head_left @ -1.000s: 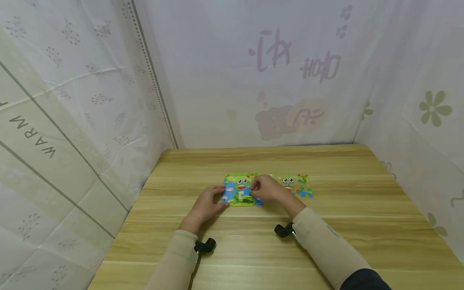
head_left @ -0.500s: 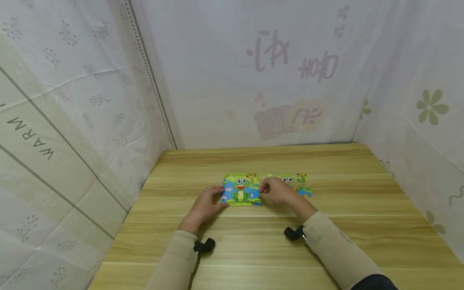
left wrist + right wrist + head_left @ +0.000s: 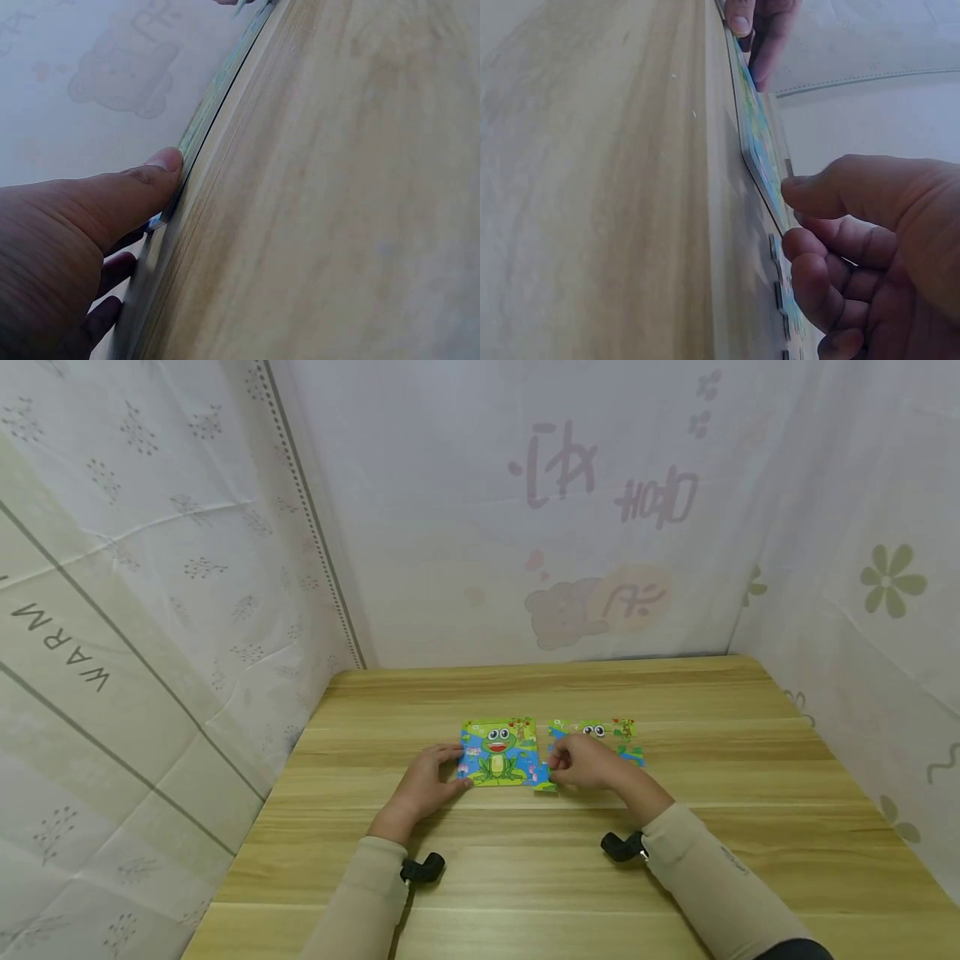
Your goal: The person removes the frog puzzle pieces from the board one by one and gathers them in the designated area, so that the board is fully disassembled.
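Observation:
A square frog picture card [image 3: 498,752] lies flat on the table. My left hand [image 3: 424,789] holds its left edge, thumb at the near corner and fingers along the side; the left wrist view shows the thumb [image 3: 161,169] pressing on the edge. Just off the card's lower right corner is a small blue and green puzzle piece [image 3: 545,777]. My right hand [image 3: 588,766] pinches this piece at its right side between thumb and curled fingers. Behind that hand lie several frog puzzle pieces [image 3: 625,727], partly covered by the hand.
The wooden table [image 3: 480,860] carries the card and pieces in its middle. Patterned white cloth [image 3: 450,527] hangs at the back and both sides. A black wrist mount [image 3: 423,867] sits at each sleeve cuff.
My right hand has drawn back to the right from over the frog card, bringing the blue and green puzzle piece to the card's lower right corner. My left hand has stayed put.

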A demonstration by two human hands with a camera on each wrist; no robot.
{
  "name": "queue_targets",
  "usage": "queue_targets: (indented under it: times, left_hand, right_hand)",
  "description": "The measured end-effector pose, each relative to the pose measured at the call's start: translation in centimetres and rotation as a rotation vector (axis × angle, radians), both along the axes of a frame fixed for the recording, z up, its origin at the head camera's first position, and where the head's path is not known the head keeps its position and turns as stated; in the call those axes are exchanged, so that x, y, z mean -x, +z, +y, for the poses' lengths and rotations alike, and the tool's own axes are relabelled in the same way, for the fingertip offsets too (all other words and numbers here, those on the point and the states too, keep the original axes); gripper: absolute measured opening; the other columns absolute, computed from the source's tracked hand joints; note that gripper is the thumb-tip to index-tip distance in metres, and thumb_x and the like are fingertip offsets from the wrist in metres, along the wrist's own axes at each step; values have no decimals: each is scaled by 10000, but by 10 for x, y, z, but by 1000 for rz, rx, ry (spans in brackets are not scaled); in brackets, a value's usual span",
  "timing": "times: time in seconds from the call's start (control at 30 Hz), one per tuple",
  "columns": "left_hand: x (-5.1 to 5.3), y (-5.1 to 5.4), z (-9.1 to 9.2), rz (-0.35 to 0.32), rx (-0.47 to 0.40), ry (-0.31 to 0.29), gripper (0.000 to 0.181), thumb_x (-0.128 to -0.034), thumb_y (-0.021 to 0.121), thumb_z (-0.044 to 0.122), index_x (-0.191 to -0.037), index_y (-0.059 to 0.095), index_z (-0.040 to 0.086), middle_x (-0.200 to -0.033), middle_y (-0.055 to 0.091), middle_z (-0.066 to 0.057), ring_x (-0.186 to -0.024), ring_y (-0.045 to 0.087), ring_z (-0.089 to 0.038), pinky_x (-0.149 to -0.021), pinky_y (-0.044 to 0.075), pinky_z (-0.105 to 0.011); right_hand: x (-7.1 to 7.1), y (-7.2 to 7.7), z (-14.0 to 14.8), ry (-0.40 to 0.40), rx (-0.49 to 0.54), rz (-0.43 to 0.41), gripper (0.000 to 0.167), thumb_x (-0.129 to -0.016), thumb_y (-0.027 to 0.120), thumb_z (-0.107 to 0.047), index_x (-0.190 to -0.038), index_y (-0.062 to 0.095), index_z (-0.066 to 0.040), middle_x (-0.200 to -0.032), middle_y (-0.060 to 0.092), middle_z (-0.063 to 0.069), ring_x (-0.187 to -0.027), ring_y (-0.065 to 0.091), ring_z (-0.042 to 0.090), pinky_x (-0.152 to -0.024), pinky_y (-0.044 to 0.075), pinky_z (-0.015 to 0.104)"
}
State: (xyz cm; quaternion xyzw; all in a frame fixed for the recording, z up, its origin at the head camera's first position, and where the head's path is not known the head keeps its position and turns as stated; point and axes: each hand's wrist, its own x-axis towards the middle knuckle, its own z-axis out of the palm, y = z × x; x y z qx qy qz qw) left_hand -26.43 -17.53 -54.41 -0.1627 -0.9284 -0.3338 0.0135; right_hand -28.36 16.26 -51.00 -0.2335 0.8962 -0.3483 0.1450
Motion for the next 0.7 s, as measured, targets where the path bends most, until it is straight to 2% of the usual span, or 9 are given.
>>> queue_targets:
  times: [0.43,0.7]
  left_hand:
    - [-1,0,-1,13,5,-13,589,-904,861,270,-1404,654,37,-1505,574,-62,-1446,457,-328,-1221,345,-500]
    - [-1,0,-1,10,21,-24,591,-912,854,280,-1412,651,38,-1519,561,-49,-1455,448,-325,-1222,346,-498]
  right_hand:
    - [1,-2,14,24,-32,-29,120,-923,817,-130,-893,703,-157,-862,654,-7,-774,610,172,-639,553,324]
    - [2,-1,20,16,-47,-54,130,-925,813,-102,-906,694,-149,-873,641,5,-788,592,176,-646,535,310]
